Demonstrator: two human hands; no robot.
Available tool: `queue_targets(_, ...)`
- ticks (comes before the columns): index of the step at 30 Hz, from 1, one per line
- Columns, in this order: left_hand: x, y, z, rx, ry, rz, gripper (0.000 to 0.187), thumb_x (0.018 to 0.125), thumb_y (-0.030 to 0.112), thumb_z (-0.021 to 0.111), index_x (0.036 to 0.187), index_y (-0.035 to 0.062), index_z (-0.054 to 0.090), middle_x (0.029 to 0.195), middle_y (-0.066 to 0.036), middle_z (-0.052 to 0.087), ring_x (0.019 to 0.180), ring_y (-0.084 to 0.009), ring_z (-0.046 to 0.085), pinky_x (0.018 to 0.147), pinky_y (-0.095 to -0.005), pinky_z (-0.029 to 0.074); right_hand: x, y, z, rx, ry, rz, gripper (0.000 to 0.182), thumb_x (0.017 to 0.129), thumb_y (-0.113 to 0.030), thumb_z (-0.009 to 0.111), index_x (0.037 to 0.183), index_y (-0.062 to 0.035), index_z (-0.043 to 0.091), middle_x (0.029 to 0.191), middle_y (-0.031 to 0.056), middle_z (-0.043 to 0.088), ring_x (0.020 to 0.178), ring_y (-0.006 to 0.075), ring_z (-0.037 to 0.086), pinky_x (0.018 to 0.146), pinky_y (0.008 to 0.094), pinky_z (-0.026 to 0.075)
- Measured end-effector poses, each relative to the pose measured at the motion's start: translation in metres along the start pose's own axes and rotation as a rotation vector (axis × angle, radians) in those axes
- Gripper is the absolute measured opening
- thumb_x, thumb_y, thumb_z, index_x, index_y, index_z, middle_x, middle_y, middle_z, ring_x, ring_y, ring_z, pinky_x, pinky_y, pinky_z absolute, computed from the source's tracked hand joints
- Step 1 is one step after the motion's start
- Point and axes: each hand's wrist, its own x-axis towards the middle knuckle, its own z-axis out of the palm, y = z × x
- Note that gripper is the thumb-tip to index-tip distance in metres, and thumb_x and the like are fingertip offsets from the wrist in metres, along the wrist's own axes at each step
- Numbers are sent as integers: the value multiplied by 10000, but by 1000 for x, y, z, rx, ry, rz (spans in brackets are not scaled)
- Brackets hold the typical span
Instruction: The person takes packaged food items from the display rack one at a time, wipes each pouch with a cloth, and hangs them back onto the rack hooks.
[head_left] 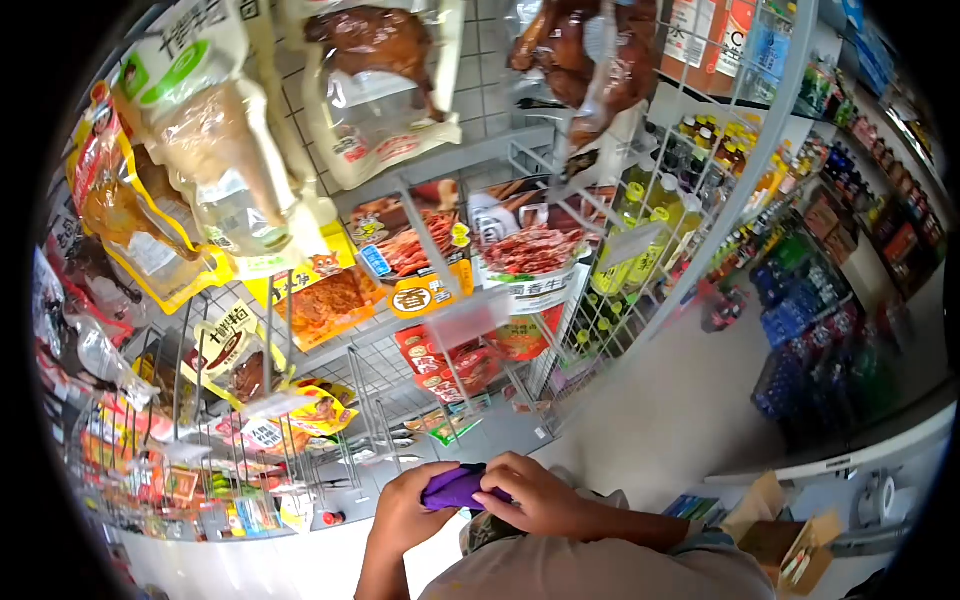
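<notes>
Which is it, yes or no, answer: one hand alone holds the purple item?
No, left hand and right hand both hold the purple item.

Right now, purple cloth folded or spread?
Not spread: the purple cloth is gathered compactly between the left hand and right hand. Folded or bunched, cannot tell.

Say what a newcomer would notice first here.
Probably the big meat packs across the top of the view. Next, the purple item at bottom centre, held between the left hand and right hand. Then perhaps the yellow-green bottles, right of centre in the upper half.
</notes>
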Motion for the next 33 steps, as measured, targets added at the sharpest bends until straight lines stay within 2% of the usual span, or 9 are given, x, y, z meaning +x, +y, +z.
queue_targets(5,9,56,101,-54,126,17,563,718,-25,813,1246,70,645,1041,-135,727,933,-260,726,846,-353,569,-56,51,-64,364,37,243,589,960,-65,711,1353,-15,275,1383,201,444,1265,256,535,1037,394,486)
queue_targets(10,13,79,170,-459,379,18,623,741,-104,781,1310,-29,540,1217,-172,681,1113,-204,665,964,-329,517,-78,58,-135,506,-130,295,695,971,-92,695,1512,8,270,1471,189,440,1343,243,493,1093,377,444)
queue_targets(15,23,124,171,-253,5,27,677,803,114,809,1398,-2,509,1220,-203,633,1129,-345,650,966,-396,510,-105,66,-151,742,-195,444,602,1081,-241,505,1581,-11,262,1491,139,465,1374,207,459,1161,383,354)
queue_targets(18,43,132,171,-68,-116,183,602,825,195,824,1351,13,595,1233,-194,629,1105,-385,621,971,-423,510,-113,83,-142,1603,-7,797,653,1105,-518,347,1543,-33,346,1455,110,502,1347,216,499,1135,402,401)
queue_targets(20,54,134,164,-32,-198,292,568,830,219,834,1325,33,627,1229,-176,638,1110,-369,619,966,-414,511,-102,69,-168,1625,52,814,671,1088,-576,329,1512,-62,401,1394,106,548,1296,226,542,1112,412,427)
queue_targets(22,68,126,161,8,-258,400,534,834,242,844,1298,53,658,1225,-159,647,1115,-352,617,960,-405,512,-106,73,-175,1640,105,953,505,1105,-427,402,1416,-42,499,1329,134,588,1220,237,597,1075,403,465)
queue_targets(25,83,97,158,-226,-337,316,446,826,309,857,1194,95,727,1086,-111,683,1051,-306,638,944,-417,497,-121,72,-184,205,-62,199,327,1071,-232,450,1286,-13,563,1244,143,621,1181,245,619,1044,383,493)
queue_targets(27,102,99,138,-81,-119,322,425,800,323,872,1124,88,728,1044,-108,686,982,-298,646,889,-385,497,-133,80,-175,1343,243,1062,223,1005,-72,454,1167,-16,596,1097,141,649,1081,253,656,982,371,533)
queue_targets(33,161,61,112,47,260,122,529,802,183,875,1260,28,659,1229,-140,667,1207,-277,614,1034,-413,483,-170,100,-183,1288,289,1034,178,943,16,452,923,-15,626,939,132,652,888,222,673,835,376,572)
